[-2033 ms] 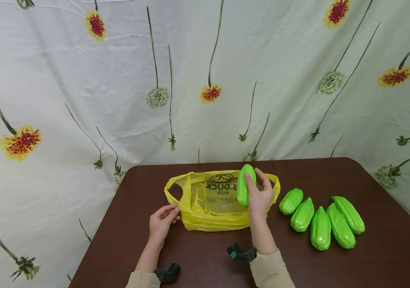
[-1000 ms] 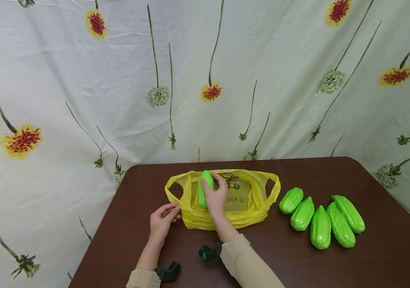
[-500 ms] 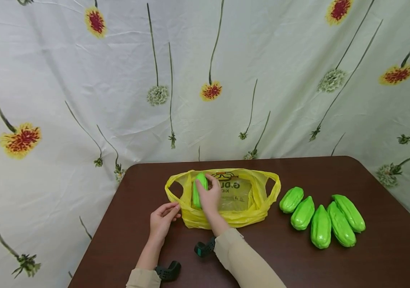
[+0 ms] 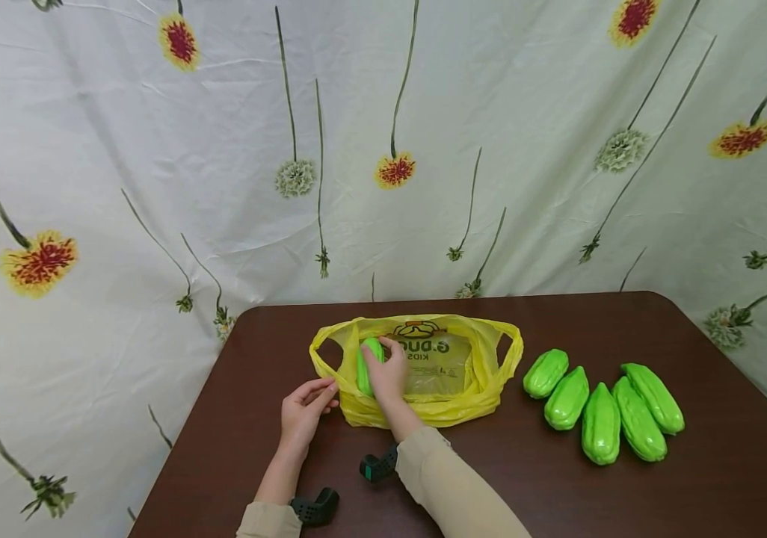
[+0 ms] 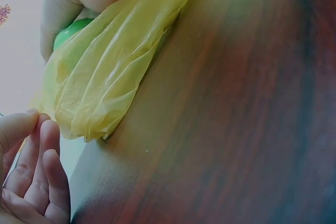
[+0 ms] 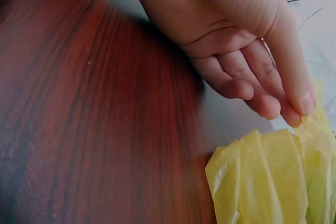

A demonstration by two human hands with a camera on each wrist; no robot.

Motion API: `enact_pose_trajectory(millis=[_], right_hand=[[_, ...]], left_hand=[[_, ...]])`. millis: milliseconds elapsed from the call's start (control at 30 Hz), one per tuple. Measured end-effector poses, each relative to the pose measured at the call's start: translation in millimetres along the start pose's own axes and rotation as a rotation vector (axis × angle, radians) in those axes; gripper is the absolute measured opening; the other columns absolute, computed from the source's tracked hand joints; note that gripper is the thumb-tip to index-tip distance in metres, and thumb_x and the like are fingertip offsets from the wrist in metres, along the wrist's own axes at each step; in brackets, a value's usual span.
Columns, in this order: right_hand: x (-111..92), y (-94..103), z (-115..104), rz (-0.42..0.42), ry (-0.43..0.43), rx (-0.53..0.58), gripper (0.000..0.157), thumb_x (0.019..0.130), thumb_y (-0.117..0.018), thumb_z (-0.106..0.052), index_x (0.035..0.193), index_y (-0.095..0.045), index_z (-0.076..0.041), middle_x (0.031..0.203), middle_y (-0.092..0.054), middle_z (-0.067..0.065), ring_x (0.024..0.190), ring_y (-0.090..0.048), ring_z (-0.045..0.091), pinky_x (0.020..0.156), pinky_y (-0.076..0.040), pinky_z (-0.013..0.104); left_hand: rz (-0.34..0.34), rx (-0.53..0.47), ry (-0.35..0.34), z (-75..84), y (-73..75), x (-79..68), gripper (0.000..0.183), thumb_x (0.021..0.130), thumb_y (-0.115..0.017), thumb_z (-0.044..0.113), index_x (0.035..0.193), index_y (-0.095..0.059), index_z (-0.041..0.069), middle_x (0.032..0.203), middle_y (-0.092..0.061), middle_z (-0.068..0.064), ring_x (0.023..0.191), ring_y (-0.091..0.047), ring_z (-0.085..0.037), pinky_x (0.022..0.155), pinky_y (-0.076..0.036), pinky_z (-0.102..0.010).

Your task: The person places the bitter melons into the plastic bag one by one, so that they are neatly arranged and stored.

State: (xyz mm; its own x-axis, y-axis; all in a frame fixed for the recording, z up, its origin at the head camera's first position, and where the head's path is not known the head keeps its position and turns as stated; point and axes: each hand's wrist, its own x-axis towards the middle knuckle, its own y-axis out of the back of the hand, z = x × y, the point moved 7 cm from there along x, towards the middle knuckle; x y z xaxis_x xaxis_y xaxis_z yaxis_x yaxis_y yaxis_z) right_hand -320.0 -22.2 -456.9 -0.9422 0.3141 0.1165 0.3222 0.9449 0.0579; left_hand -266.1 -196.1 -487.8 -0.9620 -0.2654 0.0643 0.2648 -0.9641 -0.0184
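A yellow plastic bag [image 4: 424, 413] with dark printing lies with its mouth open on the dark brown table. My left hand [image 4: 304, 415] pinches the bag's edge near its left handle, thumb against fingertips; the pinch also shows in the left wrist view. Inside the mouth, at the left end, my right hand [image 4: 390, 371] grips a glossy green, ridged, elongated fruit [image 4: 366, 366], held lengthwise. Its lower end is hidden behind the near wall. In the right wrist view, the left hand [image 6: 236, 51] pinches the yellow plastic.
Several matching green fruits [image 4: 601, 426] lie side by side on the table [image 4: 713, 486], right of the bag. Behind the table's far edge hangs a pale curtain [image 4: 545, 97] printed with flowers. A dark band circles each wrist.
My right hand has carried the green fruit leftward from the bag's right side and lowered it into the left end of the mouth. The left hand has stayed at the edge.
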Motion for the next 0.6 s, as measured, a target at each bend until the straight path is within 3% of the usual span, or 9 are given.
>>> enact_pose_trajectory(millis=[300, 600], right_hand=[[1, -0.5, 4, -0.025, -0.031, -0.023, 0.040, 0.088, -0.067, -0.018, 0.119, -0.057, 0.003, 0.112, -0.056, 0.015, 0.102, -0.054, 0.030, 0.086, -0.046, 0.042], [1, 5.5, 2, -0.047, -0.070, 0.087, 0.041, 0.089, -0.066, -0.017, 0.121, -0.053, 0.005, 0.120, -0.055, 0.019, 0.111, -0.052, 0.034, 0.094, -0.043, 0.044]], left_hand=[[-0.001, -0.007, 0.035, 1.8, -0.2, 0.0, 0.026, 0.084, -0.071, 0.012, 0.104, -0.068, -0.004, 0.092, -0.070, -0.014, 0.068, -0.066, -0.019, 0.064, -0.053, -0.025], [-0.017, 0.006, 0.024, 24.2, -4.2, -11.2, 0.026, 0.086, -0.069, 0.008, 0.105, -0.066, -0.009, 0.094, -0.068, -0.020, 0.066, -0.065, -0.015, 0.064, -0.053, -0.025]])
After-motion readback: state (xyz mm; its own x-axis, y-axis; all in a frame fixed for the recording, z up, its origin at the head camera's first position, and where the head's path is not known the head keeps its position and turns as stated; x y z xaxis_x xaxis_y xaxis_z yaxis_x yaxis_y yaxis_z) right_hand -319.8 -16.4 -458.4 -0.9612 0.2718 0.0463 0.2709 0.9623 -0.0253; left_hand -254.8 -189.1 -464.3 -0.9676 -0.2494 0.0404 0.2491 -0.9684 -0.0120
